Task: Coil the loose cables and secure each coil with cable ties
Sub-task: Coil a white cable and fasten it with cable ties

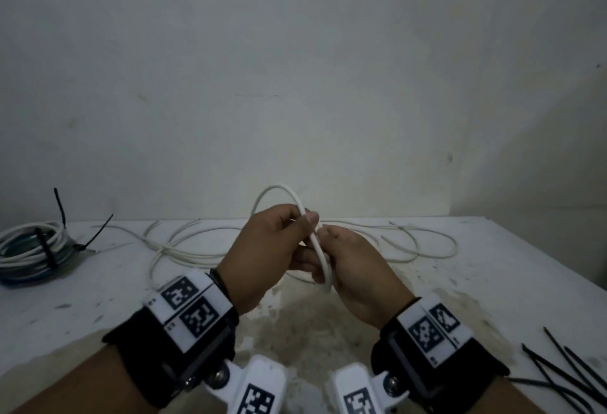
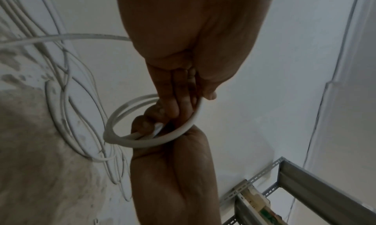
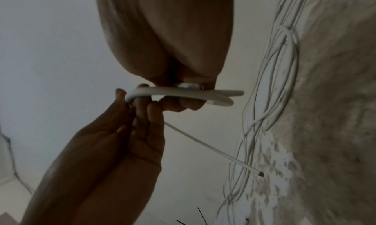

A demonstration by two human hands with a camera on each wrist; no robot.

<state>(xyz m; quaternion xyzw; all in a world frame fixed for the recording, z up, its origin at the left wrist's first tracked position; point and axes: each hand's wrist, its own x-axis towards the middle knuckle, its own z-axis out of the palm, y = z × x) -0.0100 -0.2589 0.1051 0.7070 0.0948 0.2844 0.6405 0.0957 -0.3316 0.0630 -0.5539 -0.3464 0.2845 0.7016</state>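
Observation:
A small loop of the white cable (image 1: 278,189) stands above the table's middle, with both hands holding it. My left hand (image 1: 303,228) pinches the loop's top strand between thumb and fingers. My right hand (image 1: 323,262) grips the lower part just below. In the left wrist view the loop (image 2: 122,115) shows two turns held by both sets of fingers. In the right wrist view the loop (image 3: 183,92) lies edge-on, and a free cable end (image 3: 260,173) sticks out below it. The rest of the cable (image 1: 197,249) sprawls loose on the white table (image 1: 98,298).
A finished bundle of coiled cables (image 1: 29,249), bound with black ties, lies at the far left. Several loose black cable ties (image 1: 558,367) lie at the front right. A wall rises just behind the table. A metal shelf frame (image 2: 305,188) stands off to one side.

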